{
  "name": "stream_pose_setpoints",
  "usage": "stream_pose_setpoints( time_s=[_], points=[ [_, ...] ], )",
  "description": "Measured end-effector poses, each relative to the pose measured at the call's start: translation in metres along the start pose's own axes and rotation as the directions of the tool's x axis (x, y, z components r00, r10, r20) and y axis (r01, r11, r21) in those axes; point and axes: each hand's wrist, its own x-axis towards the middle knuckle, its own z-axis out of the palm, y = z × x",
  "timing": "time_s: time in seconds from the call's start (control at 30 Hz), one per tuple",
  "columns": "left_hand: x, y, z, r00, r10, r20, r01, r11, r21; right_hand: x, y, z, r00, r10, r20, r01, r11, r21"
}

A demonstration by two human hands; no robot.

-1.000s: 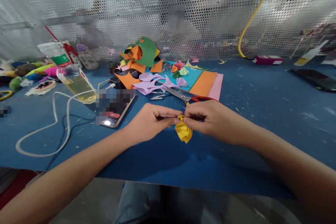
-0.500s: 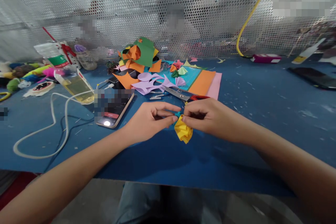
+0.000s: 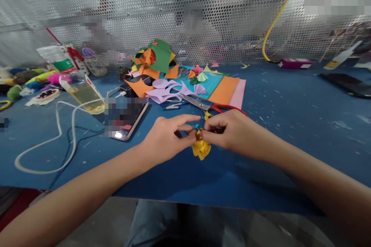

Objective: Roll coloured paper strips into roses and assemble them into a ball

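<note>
Between my two hands is a crumpled yellow folded-paper piece (image 3: 201, 149) with a small blue-green bit (image 3: 197, 127) at its top. My left hand (image 3: 171, 135) pinches it from the left, thumb and a bent finger together, while the index finger stretches out above. From the other side, my right hand (image 3: 228, 129) grips the yellow paper with thumb and curled fingers. Just beyond my right hand lie scissors (image 3: 199, 102) with red handles, partly hidden by that hand. A yellow scrap (image 3: 208, 115) shows near my right fingertips.
Behind my hands are purple paper cut-outs (image 3: 165, 92), orange sheets (image 3: 224, 89) and small paper flowers (image 3: 199, 77). On the left, a phone (image 3: 130, 121), a white cable (image 3: 74, 135) and a bottle of yellowish liquid (image 3: 88, 96) lie on the blue table (image 3: 290, 142). Perforated metal stands behind.
The yellow paper has turned slightly and shifted a little left between my fingers. My left thumb and finger have closed on it, and my right hand has moved slightly, uncovering more of the scissor handles.
</note>
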Motion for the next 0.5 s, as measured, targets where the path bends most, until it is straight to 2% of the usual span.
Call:
stream_pose_setpoints(
  time_s=[0.27,0.37,0.5],
  points=[
    [0.0002,0.0022,0.0028,0.995,0.098,-0.029,-0.095,0.991,0.092,0.0005,-0.0001,-0.0013,0.993,0.100,0.070,-0.101,0.995,0.009],
    [-0.0002,0.0026,0.0027,0.996,0.086,-0.030,-0.082,0.991,0.104,0.0004,-0.0011,-0.0023,0.986,0.137,0.099,-0.139,0.990,0.015],
    [-0.0009,0.0026,0.0001,0.999,0.034,0.037,-0.038,0.994,0.104,0.0013,-0.0013,-0.0038,0.978,0.165,0.131,-0.170,0.985,0.024]
  ],
)
